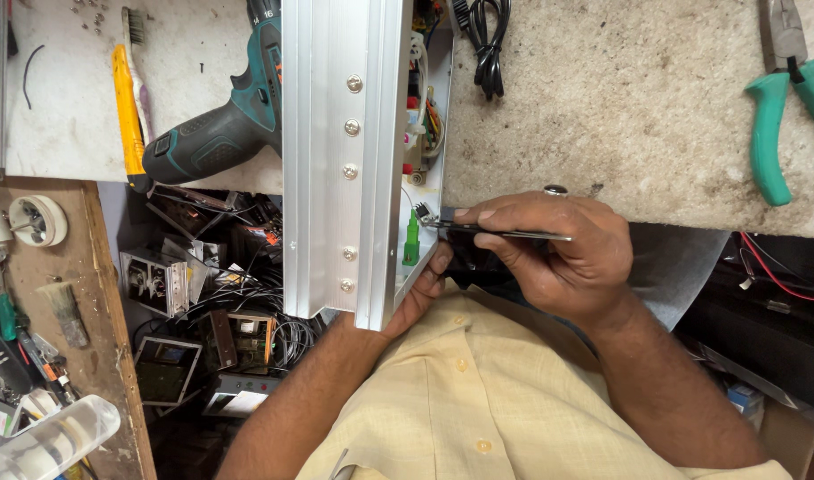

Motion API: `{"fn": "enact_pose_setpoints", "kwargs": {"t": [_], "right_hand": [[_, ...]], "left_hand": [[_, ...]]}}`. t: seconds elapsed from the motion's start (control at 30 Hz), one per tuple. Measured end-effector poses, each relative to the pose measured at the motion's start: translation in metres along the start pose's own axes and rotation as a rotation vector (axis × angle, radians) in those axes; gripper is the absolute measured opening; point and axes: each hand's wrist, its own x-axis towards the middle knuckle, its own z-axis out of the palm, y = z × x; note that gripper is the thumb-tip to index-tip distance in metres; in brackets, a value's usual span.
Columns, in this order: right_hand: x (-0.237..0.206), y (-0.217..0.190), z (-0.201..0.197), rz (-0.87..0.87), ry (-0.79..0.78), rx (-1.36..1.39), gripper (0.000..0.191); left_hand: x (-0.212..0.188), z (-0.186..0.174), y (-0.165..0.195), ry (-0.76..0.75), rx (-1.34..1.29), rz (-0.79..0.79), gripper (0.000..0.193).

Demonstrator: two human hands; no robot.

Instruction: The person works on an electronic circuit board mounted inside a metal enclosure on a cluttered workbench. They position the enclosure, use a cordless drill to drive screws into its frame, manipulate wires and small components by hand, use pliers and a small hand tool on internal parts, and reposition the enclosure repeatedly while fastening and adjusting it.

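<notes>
Right hand [558, 253] fingers [491, 216] pinch tweezers [505, 233] at the green connector [411, 240]. Left hand [420, 289] fingers, curled beneath, brace the aluminium housing [336, 160] steady over the tabletop [620, 107] edge.

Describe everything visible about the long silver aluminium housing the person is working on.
The long ribbed silver aluminium housing lies lengthwise on the speckled stone worktop, its near end overhanging the edge. Five round screws run down its face. Its right side is open, showing bundled coloured wires and a green plastic connector. The left hand supports the near end from below; the right hand holds slim metal tweezers with their tip at the opening. A teal cordless drill lies against its left side.
</notes>
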Motion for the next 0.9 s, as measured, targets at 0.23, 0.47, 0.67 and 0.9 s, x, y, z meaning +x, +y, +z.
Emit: {"fn": "enact_pose_setpoints", "kwargs": {"t": [0.23,0.47,0.67,0.9], "right_hand": [[0.000,-0.001,-0.003,0.011,0.017,0.036,0.018],[0.003,0.000,0.002,-0.016,-0.007,-0.005,0.018],[0.004,-0.003,-0.001,-0.003,0.016,0.021,0.016],[0.007,-0.001,0.003,-0.053,0.011,-0.027,0.016]], "left_hand": [[0.002,-0.002,0.000,-0.061,0.004,0.024,0.026],[0.002,-0.003,0.000,-0.033,-0.014,-0.002,0.028],[0.002,-0.004,-0.001,-0.077,0.003,0.027,0.026],[0.001,-0.011,-0.001,-0.220,-0.088,0.009,0.030]]}}
